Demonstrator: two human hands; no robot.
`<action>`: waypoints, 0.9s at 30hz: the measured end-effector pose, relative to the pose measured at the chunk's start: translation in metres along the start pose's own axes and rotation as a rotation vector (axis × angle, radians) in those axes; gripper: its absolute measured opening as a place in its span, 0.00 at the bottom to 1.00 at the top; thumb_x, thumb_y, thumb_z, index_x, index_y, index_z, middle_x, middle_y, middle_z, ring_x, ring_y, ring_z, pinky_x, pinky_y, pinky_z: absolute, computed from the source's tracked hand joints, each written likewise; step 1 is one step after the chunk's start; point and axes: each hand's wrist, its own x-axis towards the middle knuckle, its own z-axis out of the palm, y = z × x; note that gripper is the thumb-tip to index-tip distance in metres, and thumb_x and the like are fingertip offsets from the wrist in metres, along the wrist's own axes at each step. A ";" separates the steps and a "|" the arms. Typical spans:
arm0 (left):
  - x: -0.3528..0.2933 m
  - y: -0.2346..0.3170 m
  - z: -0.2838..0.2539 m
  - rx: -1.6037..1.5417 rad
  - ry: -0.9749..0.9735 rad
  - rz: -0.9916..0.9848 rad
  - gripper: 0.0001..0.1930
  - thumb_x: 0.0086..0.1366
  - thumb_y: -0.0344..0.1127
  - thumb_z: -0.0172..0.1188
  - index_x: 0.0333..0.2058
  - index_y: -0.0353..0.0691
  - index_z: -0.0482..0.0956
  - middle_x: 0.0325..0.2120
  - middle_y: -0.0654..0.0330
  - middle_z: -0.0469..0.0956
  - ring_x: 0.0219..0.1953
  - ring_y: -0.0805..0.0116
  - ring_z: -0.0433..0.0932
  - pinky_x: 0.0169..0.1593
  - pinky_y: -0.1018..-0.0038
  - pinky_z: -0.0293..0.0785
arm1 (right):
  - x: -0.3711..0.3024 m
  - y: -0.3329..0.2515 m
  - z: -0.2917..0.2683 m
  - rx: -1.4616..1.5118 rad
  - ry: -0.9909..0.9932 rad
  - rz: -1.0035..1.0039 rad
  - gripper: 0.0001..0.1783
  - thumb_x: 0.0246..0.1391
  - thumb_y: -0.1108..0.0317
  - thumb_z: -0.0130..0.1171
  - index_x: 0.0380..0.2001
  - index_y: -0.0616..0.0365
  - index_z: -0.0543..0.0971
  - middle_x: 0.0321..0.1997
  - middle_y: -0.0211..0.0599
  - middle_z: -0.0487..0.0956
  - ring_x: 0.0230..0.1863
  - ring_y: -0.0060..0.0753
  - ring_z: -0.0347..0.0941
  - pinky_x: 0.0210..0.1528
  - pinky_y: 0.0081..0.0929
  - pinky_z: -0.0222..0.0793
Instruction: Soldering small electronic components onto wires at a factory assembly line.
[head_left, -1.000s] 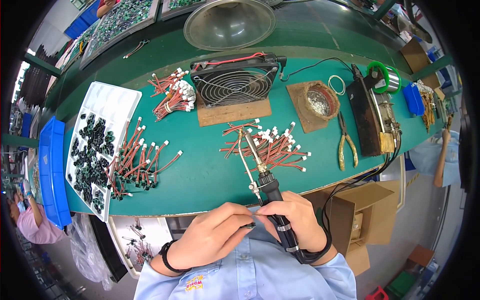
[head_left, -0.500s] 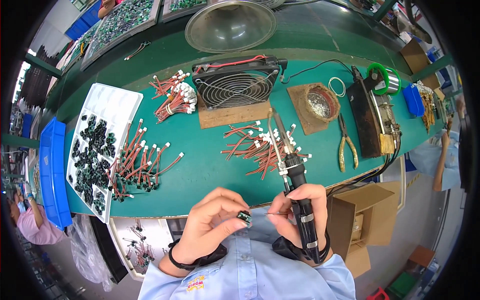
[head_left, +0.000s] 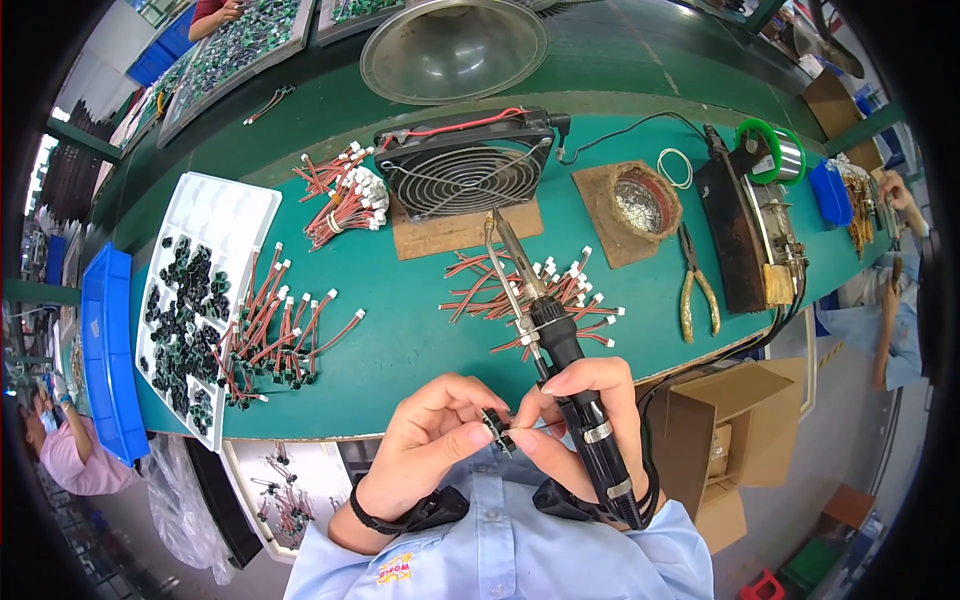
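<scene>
A small dark green circuit board [head_left: 497,430] is pinched between the thumb and fingers of my left hand [head_left: 425,440], just beyond the table's near edge. My right hand [head_left: 612,385] is closed round the black handle of a soldering iron [head_left: 560,338], whose tip points up and away over the table. The right thumb and forefinger also meet at the board's right side; a thin piece between them is mostly hidden. Beyond the iron lies a loose pile of red-brown wire leads [head_left: 480,290] with white connectors.
A white tray [head_left: 235,205] of small boards and wired boards [head_left: 270,350] lie left, beside a blue bin [head_left: 110,350]. A fan [head_left: 465,170] stands behind. Rightward are a solder pot [head_left: 640,205], pliers [head_left: 690,290], a solder spool [head_left: 770,155] and a cardboard box [head_left: 690,430].
My right hand has moved left, bringing its fingertips from a gap to the board's side. The soldering iron has shifted left and leans more. The board has turned in my left fingers.
</scene>
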 end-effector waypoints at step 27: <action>-0.002 -0.006 -0.002 -0.055 -0.107 -0.035 0.12 0.62 0.33 0.54 0.42 0.31 0.73 0.38 0.56 0.72 0.41 0.69 0.69 0.46 0.72 0.64 | -0.006 0.001 0.001 -0.168 0.054 -0.198 0.24 0.41 0.83 0.62 0.40 0.57 0.63 0.27 0.42 0.77 0.27 0.29 0.76 0.29 0.23 0.72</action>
